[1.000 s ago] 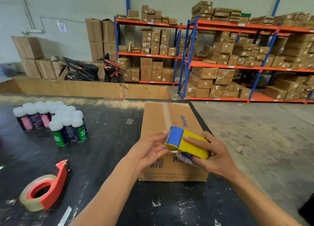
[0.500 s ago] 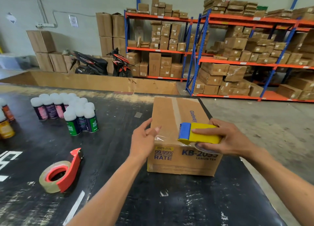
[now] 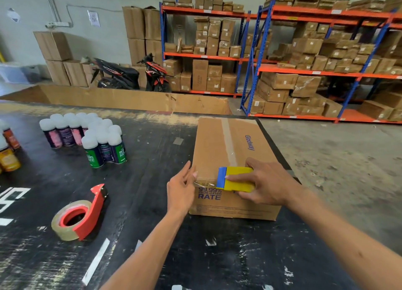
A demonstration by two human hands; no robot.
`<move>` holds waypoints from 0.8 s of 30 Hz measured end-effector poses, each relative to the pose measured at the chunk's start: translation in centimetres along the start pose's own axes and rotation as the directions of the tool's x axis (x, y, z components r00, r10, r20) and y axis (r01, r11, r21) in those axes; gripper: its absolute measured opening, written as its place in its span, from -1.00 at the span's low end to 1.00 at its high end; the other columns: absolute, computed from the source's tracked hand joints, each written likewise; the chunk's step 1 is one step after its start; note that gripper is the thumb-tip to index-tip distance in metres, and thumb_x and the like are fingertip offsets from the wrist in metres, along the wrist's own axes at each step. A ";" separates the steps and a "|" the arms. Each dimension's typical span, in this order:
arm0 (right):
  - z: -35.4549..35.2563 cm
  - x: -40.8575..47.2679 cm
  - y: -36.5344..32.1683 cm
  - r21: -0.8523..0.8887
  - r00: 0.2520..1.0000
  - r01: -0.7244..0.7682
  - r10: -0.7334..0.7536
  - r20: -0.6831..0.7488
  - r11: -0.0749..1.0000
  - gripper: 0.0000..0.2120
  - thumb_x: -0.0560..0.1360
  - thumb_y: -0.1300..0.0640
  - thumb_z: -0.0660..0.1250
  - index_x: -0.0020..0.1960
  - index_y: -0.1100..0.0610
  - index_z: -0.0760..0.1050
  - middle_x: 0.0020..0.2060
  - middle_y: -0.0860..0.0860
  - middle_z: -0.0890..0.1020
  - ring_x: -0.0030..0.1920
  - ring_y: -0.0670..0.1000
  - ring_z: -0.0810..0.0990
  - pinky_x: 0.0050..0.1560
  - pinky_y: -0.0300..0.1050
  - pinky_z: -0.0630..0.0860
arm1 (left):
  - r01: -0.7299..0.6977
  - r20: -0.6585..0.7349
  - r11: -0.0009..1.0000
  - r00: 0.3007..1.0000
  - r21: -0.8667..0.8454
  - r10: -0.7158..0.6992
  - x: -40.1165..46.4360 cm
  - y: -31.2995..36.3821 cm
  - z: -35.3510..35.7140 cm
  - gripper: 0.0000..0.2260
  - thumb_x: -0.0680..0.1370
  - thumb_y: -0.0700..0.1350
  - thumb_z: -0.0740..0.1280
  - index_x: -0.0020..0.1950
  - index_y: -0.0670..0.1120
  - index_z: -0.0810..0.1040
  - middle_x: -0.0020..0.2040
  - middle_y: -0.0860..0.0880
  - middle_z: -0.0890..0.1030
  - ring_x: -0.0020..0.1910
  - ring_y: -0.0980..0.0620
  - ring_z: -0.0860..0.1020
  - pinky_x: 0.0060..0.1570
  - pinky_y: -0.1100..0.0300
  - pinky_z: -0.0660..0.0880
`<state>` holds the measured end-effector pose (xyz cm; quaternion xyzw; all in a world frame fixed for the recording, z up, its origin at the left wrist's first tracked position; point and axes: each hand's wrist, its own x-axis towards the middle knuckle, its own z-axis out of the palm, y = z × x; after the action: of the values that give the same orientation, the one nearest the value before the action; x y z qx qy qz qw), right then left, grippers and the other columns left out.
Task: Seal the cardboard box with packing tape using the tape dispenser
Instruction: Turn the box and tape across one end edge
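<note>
A brown cardboard box (image 3: 219, 146) lies on the black table (image 3: 139, 246), with a strip of clear tape down the middle of its top. My right hand (image 3: 267, 183) grips a yellow and blue tape dispenser (image 3: 236, 179) at the box's near top edge. A short stretch of clear tape (image 3: 205, 183) runs left from the dispenser's blue end to my left hand (image 3: 181, 189), which pinches the tape's free end at the box's near left corner.
A red tape dispenser with a tan roll (image 3: 80, 212) lies on the table to the left. Several spray cans with white caps (image 3: 87, 137) stand further back left. Behind are a cardboard barrier, a parked scooter (image 3: 130, 74) and racks of boxes (image 3: 304, 56).
My hands have drawn apart: the left one pulled the tape end out to the left while the dispenser came down onto the box's near top edge. My head has tilted down.
</note>
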<state>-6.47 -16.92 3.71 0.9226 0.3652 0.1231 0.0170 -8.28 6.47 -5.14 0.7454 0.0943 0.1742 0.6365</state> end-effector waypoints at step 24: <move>-0.2 0.2 0.5 -0.043 0.996 0.077 -0.075 0.039 0.996 -0.52 0.39 -0.32 0.21 0.28 -0.31 0.54 -0.19 -0.01 0.52 -0.39 0.01 0.51 -0.41 -0.20 0.25 | -0.831 0.695 -0.036 0.440 0.555 0.569 6.6 -3.8 0.9 -0.51 0.70 0.06 0.01 0.44 -0.23 0.45 0.38 -0.17 0.54 0.37 -0.10 0.51 0.45 0.04 0.25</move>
<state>-6.09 -17.15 4.04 0.9096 0.3968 0.1134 0.0490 -1.56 8.64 -8.03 0.9006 -0.3128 0.3012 -0.0192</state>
